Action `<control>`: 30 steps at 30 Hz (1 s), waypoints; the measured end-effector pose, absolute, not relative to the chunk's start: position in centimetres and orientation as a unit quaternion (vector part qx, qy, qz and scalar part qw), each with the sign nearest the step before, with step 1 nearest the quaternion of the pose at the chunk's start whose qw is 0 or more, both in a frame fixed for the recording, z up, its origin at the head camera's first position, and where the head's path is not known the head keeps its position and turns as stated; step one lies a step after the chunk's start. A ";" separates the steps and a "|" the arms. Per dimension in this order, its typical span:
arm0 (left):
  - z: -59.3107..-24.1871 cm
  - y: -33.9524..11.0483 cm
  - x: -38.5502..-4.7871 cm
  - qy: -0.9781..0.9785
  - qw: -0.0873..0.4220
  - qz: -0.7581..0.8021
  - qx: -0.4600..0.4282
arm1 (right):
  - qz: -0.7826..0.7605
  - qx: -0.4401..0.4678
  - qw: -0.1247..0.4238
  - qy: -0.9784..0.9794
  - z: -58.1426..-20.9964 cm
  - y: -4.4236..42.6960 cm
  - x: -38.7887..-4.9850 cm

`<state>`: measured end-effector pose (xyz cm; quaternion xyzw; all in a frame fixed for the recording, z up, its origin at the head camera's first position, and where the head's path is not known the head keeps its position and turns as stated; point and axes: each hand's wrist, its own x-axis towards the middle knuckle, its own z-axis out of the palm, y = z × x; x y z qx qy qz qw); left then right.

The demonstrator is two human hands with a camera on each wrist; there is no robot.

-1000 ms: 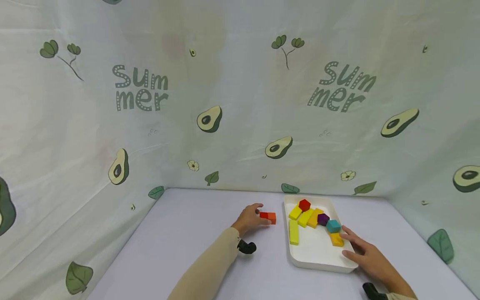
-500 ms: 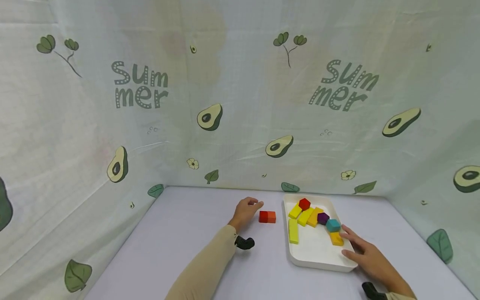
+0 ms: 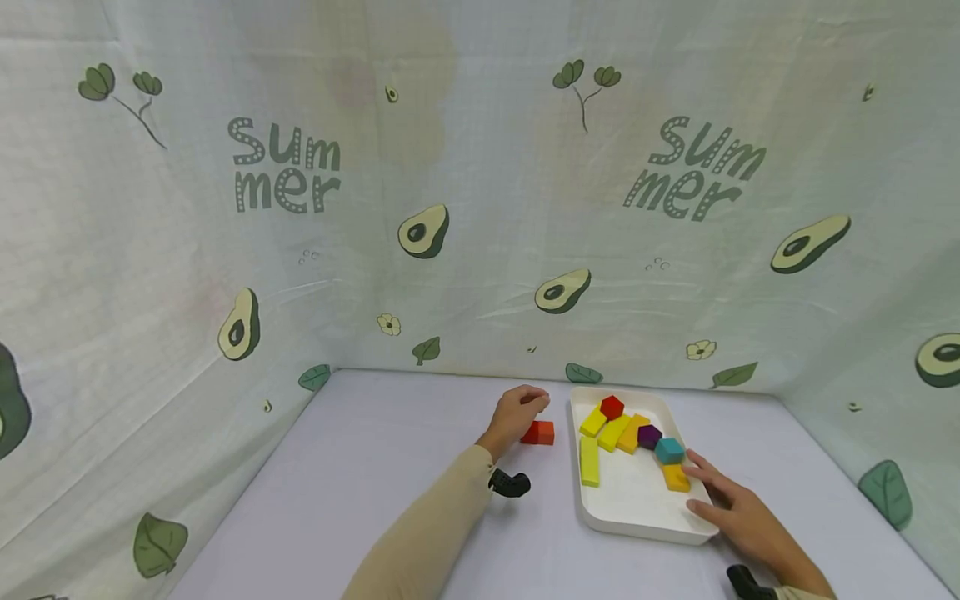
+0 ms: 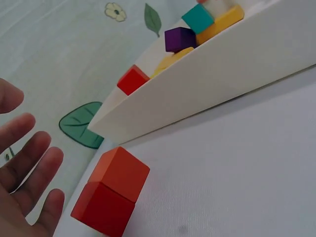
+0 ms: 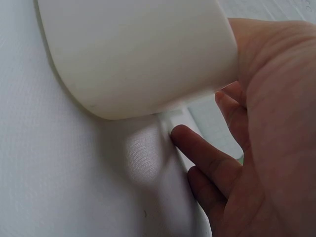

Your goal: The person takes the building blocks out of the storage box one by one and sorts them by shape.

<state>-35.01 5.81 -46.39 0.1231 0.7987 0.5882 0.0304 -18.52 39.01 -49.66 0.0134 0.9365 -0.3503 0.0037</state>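
A red cube [image 3: 529,434] and an orange cube [image 3: 547,433] sit side by side on the table, left of the white tray [image 3: 637,512]. Just above and behind them is my left hand [image 3: 513,418]. In the left wrist view its fingers [image 4: 42,175] are spread loosely, apart from the cubes, with nothing held. My right hand [image 3: 738,517] holds the tray's right edge near the front corner, the thumb over the rim and fingers outside the wall. The tray carries several yellow blocks [image 3: 589,462], a red block [image 3: 612,407], a purple block [image 3: 649,436] and a teal block [image 3: 670,451].
A whitish cloth [image 3: 465,333] printed with avocados and leaves stands around the back and sides of the table [image 3: 360,467]. Black wrist straps with camera mounts [image 3: 510,483] sit on both forearms.
My left hand first drew back up and left from the red and orange cubes, then came rightward above them. The right hand and the tray have stayed in place.
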 end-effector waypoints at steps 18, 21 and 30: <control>-45.2 10.9 -32.8 0.726 0.133 0.639 0.217 | -0.350 0.012 -0.005 0.937 -49.8 39.0 -18.6; -45.2 11.5 -32.7 0.713 0.151 0.645 0.231 | -0.354 0.011 -0.005 0.935 -49.8 39.1 -18.5; -45.0 13.2 -32.3 0.717 0.191 0.630 0.230 | -0.346 0.009 0.008 0.938 -49.7 39.2 -18.6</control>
